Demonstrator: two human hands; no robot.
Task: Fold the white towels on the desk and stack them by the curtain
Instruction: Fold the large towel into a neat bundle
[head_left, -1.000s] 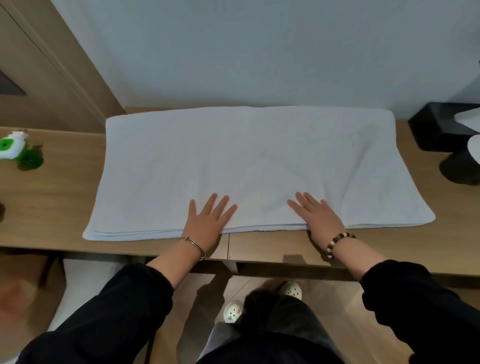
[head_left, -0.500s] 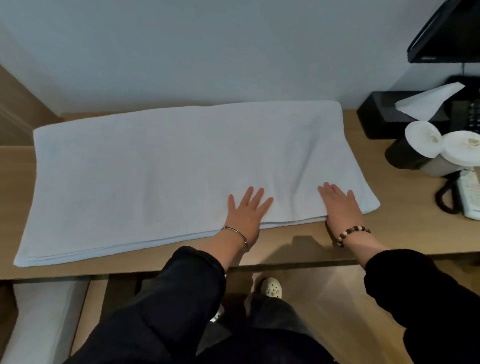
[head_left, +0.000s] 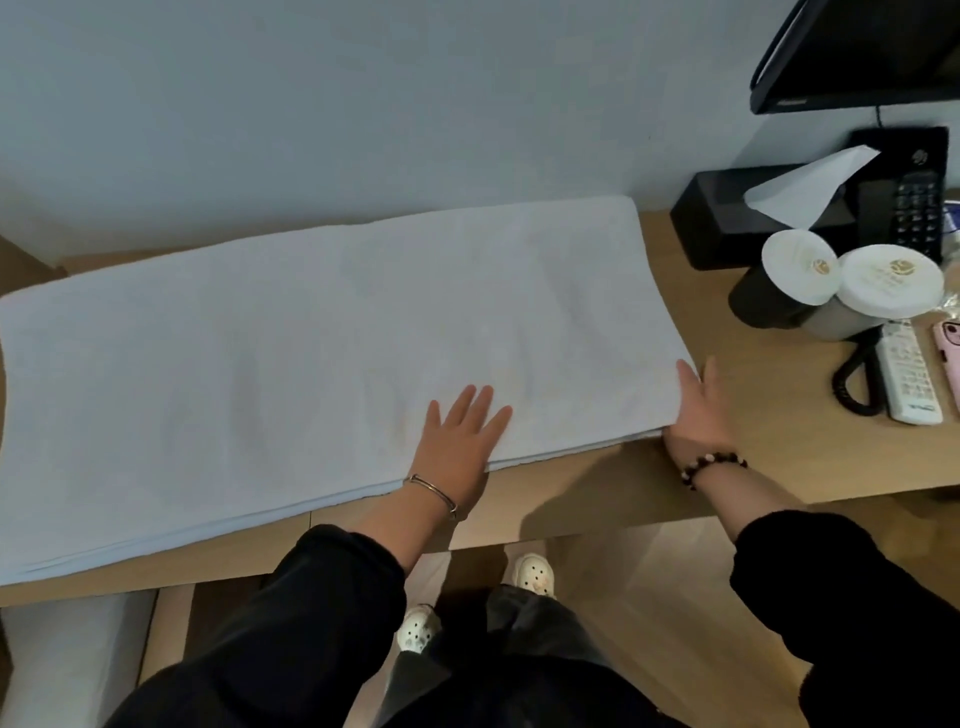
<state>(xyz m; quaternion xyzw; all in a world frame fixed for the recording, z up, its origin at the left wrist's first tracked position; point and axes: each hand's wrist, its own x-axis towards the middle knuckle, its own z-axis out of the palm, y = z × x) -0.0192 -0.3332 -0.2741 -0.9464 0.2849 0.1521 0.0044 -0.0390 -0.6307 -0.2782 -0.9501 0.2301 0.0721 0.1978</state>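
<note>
Hotel room, indicated by wooden desk (head_left: 753, 457) bearing corded telephone (head_left: 917, 208), tissue box (head_left: 727, 223), logo-capped cups (head_left: 891, 278), remote (head_left: 909, 376); wall-mounted television (head_left: 857, 52) above.

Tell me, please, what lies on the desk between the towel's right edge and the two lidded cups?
Only bare desk separates the towel from the lidded cups in the head view; the right hand rests at the towel's near corner.
</note>
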